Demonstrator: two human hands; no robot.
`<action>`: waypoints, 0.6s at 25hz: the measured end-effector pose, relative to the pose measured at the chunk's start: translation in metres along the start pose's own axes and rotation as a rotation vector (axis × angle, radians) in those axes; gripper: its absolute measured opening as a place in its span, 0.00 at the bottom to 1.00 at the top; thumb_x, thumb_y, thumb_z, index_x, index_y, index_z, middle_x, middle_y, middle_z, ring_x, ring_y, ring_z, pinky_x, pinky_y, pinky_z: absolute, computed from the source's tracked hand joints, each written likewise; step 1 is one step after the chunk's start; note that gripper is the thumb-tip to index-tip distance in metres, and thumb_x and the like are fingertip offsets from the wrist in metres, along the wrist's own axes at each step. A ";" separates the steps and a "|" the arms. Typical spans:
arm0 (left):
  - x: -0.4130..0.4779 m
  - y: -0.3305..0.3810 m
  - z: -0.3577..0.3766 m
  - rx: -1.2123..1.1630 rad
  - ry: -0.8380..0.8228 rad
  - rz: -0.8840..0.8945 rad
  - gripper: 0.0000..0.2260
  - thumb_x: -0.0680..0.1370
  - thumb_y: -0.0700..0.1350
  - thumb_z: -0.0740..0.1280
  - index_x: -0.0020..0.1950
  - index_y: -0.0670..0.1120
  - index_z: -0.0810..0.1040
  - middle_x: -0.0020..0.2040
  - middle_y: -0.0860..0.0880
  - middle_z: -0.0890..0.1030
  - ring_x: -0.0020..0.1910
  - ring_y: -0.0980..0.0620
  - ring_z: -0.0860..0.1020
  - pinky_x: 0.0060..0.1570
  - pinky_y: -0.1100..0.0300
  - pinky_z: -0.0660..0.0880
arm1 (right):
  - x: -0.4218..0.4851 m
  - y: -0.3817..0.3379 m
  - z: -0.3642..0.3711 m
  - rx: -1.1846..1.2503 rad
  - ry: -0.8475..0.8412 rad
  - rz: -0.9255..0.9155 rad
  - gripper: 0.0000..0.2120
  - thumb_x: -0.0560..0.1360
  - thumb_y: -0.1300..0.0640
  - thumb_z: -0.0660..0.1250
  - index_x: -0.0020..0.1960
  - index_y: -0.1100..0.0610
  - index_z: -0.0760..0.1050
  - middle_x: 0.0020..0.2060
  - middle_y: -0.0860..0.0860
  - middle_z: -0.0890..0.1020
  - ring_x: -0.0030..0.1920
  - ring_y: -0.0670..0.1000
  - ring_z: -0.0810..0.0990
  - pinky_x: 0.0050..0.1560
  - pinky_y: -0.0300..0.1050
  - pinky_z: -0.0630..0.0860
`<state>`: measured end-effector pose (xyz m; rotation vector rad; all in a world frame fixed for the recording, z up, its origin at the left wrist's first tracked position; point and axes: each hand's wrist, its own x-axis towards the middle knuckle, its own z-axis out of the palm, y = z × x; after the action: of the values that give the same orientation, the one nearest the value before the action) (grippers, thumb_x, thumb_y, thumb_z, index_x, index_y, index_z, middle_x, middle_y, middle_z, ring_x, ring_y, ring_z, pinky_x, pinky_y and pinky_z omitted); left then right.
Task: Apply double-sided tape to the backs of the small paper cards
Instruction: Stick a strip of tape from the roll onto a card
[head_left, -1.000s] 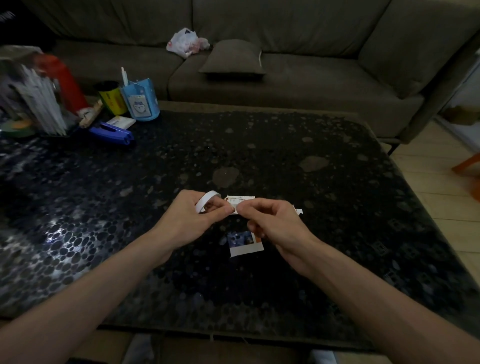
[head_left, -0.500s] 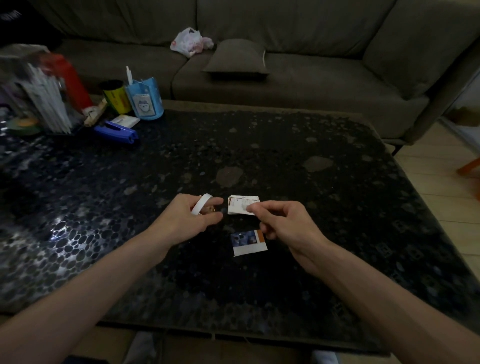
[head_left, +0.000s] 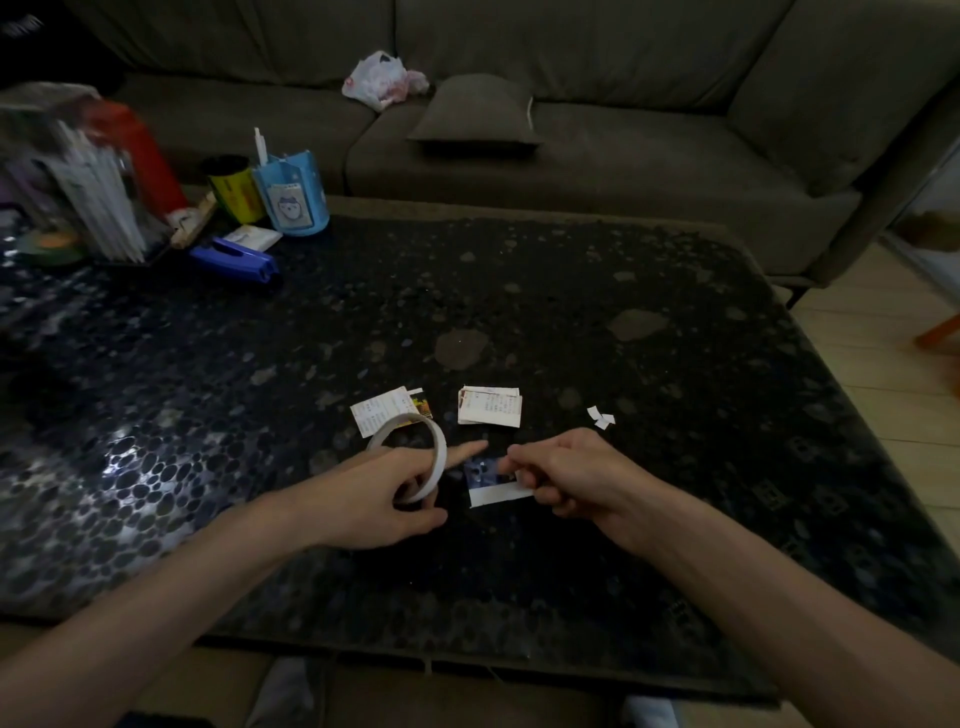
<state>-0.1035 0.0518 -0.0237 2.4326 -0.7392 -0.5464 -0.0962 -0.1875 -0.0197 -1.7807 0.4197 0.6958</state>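
Olive-grey fabric sofa (head_left: 623, 130) spans the far side. Nearer, the black pebble-patterned coffee table (head_left: 675, 519) has open surface across its right half and along its near edge. At its far-left corner a blue pen cup (head_left: 293, 200) holds a white stick, beside a clear holder (head_left: 78, 182) of papers. The left hand (head_left: 363, 493) grips the white tape roll (head_left: 440, 454), forefinger straight. The right hand (head_left: 576, 475) pinches a picture card (head_left: 491, 486), face up, long axis left-right. The left card pile (head_left: 387, 413) and right card pile (head_left: 489, 406) lie just beyond, with paper scraps (head_left: 600, 417) further right.
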 end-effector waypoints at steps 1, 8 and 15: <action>-0.001 -0.001 0.001 0.043 0.001 0.010 0.19 0.81 0.51 0.71 0.70 0.65 0.73 0.38 0.55 0.77 0.37 0.62 0.75 0.38 0.72 0.68 | 0.001 0.000 0.000 -0.012 0.001 0.010 0.13 0.83 0.52 0.67 0.49 0.57 0.87 0.28 0.46 0.76 0.24 0.42 0.68 0.24 0.35 0.62; -0.001 -0.008 0.007 0.172 0.045 0.023 0.06 0.80 0.56 0.70 0.46 0.58 0.75 0.49 0.60 0.79 0.45 0.63 0.76 0.40 0.73 0.70 | 0.005 0.001 -0.003 -0.017 -0.014 0.024 0.12 0.81 0.54 0.69 0.45 0.56 0.89 0.26 0.45 0.75 0.23 0.43 0.65 0.24 0.36 0.61; 0.002 -0.006 0.009 0.169 0.055 0.032 0.07 0.81 0.55 0.70 0.48 0.61 0.72 0.45 0.68 0.69 0.45 0.77 0.70 0.38 0.77 0.66 | 0.010 0.001 -0.002 -0.035 -0.013 0.035 0.10 0.79 0.54 0.71 0.45 0.57 0.89 0.25 0.45 0.74 0.23 0.43 0.64 0.23 0.37 0.60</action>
<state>-0.1045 0.0518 -0.0352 2.5747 -0.8300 -0.4178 -0.0889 -0.1887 -0.0263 -1.8048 0.4336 0.7429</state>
